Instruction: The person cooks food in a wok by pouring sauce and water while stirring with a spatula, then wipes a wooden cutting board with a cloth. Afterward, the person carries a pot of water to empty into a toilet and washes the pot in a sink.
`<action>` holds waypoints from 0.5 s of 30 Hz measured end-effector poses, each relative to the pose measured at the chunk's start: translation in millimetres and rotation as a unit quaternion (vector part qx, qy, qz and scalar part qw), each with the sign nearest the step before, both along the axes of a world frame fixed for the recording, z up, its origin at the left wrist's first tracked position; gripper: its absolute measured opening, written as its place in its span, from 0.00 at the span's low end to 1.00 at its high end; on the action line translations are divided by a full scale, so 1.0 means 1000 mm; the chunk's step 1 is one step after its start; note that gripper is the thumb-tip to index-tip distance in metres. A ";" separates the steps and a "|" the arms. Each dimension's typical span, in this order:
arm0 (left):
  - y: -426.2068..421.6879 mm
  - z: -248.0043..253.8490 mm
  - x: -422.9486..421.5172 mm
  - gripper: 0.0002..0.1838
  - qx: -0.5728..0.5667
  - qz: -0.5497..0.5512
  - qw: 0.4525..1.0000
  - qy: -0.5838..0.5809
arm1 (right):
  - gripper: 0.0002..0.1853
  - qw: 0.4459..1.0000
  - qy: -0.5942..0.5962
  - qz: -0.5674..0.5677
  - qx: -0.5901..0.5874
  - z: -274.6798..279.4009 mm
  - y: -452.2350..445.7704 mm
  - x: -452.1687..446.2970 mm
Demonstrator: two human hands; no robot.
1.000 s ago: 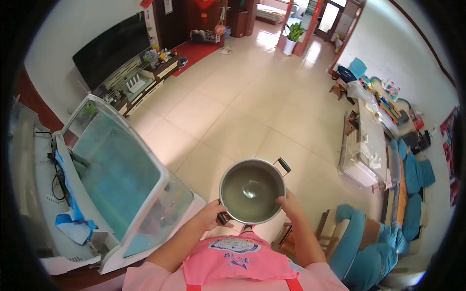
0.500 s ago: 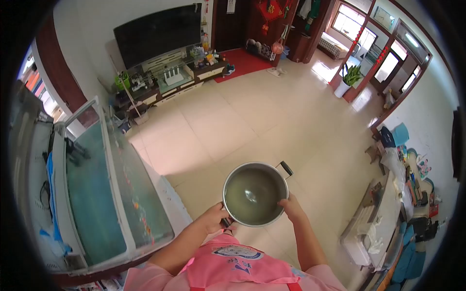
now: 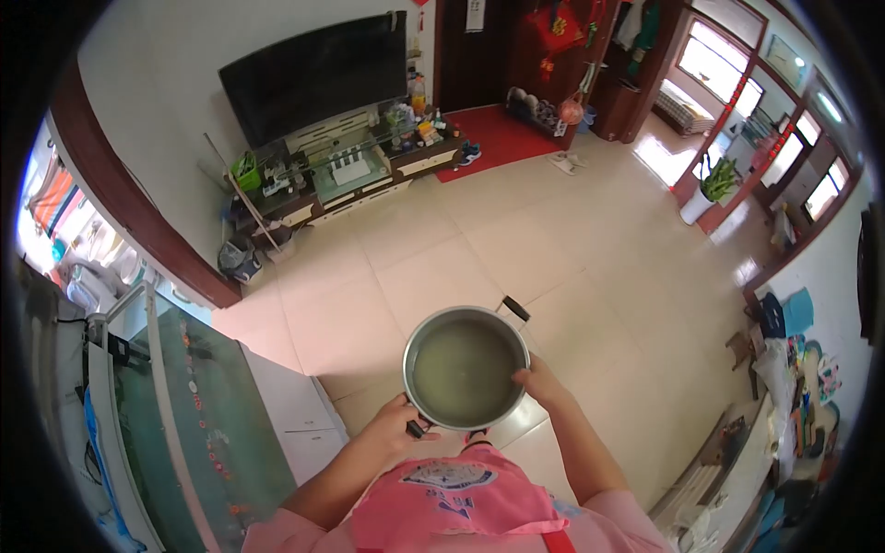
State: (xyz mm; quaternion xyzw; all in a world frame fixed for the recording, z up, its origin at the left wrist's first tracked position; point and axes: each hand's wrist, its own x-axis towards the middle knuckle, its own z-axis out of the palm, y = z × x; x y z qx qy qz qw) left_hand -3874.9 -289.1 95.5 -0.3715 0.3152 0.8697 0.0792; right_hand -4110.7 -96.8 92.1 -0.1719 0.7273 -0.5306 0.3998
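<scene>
A round metal pot [image 3: 407, 355] holding cloudy, pale greenish liquid [image 3: 464, 370] is in front of my body, above the tiled floor. My left hand [image 3: 398, 428] is closed at the pot's lower left, around its dark side handle [image 3: 418, 429]. On the right, my right hand [image 3: 541, 382] grips the wall, with the thumb over the rim and the other fingers hidden underneath. The pot's far handle [image 3: 516, 308] sticks out at the upper right, with no hand on it. Below the pot is a pink apron [image 3: 452, 502] on my body.
A fish tank [image 3: 217, 415] stands close on my left, beside a white cabinet [image 3: 309, 429]. Ahead, a low TV stand [image 3: 424, 164] lines the wall. A potted plant [image 3: 696, 207] is at the far right; a cluttered table [image 3: 728, 479] runs along my right side.
The view has turned left and moved forward, showing more of the doorway at the left. The pot, still in both hands, appears slightly further left in view, its far handle swung leftward.
</scene>
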 end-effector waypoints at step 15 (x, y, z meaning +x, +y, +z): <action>-0.257 -0.006 -0.278 0.20 -0.010 0.199 0.980 0.004 | 0.25 0.982 0.003 0.191 -0.007 0.008 -0.346 -0.324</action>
